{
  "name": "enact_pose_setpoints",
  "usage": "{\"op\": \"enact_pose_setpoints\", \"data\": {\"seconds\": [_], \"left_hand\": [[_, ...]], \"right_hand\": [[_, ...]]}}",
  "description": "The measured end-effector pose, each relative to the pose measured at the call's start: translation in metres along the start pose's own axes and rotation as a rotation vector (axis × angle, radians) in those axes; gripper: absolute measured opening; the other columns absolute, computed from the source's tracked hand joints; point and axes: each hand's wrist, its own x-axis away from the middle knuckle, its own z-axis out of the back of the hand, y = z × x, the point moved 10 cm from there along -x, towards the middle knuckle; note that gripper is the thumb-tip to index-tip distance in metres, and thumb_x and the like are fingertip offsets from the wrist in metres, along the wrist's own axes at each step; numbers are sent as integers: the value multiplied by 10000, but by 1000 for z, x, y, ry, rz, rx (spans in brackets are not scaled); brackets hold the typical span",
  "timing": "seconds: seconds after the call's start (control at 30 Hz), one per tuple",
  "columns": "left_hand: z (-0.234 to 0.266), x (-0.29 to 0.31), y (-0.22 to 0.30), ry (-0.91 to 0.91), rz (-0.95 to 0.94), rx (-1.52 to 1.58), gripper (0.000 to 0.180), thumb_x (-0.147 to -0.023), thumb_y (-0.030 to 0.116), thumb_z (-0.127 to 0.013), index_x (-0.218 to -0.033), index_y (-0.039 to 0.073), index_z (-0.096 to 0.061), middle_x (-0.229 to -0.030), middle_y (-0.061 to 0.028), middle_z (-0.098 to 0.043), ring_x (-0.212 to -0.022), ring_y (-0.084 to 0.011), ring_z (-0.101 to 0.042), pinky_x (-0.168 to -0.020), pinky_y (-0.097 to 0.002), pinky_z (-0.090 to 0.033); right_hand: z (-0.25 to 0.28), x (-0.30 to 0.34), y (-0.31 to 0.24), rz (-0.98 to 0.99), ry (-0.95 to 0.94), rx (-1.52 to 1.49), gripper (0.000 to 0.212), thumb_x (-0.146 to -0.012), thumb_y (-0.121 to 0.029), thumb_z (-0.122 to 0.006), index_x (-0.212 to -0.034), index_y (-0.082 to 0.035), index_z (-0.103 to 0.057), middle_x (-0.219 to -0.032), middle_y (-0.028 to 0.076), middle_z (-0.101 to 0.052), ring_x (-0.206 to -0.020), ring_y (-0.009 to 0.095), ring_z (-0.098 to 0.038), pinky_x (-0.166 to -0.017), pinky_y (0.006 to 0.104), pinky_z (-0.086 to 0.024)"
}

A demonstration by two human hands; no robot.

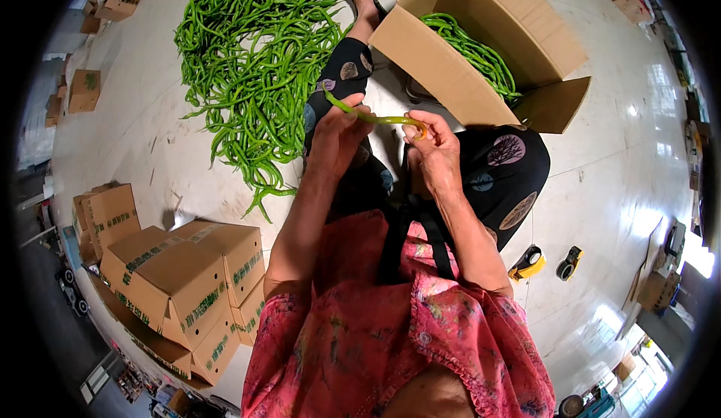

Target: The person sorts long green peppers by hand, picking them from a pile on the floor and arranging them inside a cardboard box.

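A long green chili pepper (383, 120), curled and turning orange at its right end, stretches between my two hands above my lap. My left hand (342, 121) grips it near its left end. The fingers of my right hand (433, 144) pinch the curled orange end. Ahead on the left, a big heap of long green peppers (255, 65) is spread over the floor. Ahead on the right stands an open cardboard box (443, 69), tilted in view, with more green peppers (477, 56) lying lengthwise inside it.
Several taped cardboard boxes (176, 268) are stacked at my left. Two tape dispensers (528, 263) lie on the pale tiled floor (586, 193) to my right. My leg reaches forward between the pepper heap and the open box. More boxes (85, 91) stand along the far left.
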Motion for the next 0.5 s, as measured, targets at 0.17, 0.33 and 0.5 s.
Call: {"op": "enact_pose_setpoints", "data": {"seconds": [0.17,0.33,0.5], "left_hand": [[-17,-4,9,-40,-22,8,509,-908,104,-635,-1343,-77,-441,-1071,-114,-647,-988,-208,-640,-887,-330,-536],[-63,-23,25,-144,-98,-33,483,-913,80,-604,-1337,-77,-437,-1073,-139,-635,-967,-205,-643,-864,-309,-541],[-125,-54,21,-124,-74,-87,417,-937,60,-537,-1321,-76,-448,-1091,-128,-593,-988,-194,-613,-865,-312,-526]], "right_hand": [[0,0,-7,32,22,-40,311,-888,1,-653,-1193,-6,-590,-1063,66,-658,-944,125,-636,-795,250,-525],[10,-4,11,-27,34,-13,301,-905,-24,-625,-1203,-14,-584,-1054,82,-678,-874,132,-648,-759,248,-523],[4,-7,33,-121,-47,25,211,-915,-57,-637,-1119,-8,-620,-977,59,-690,-830,109,-633,-717,233,-501]]}}
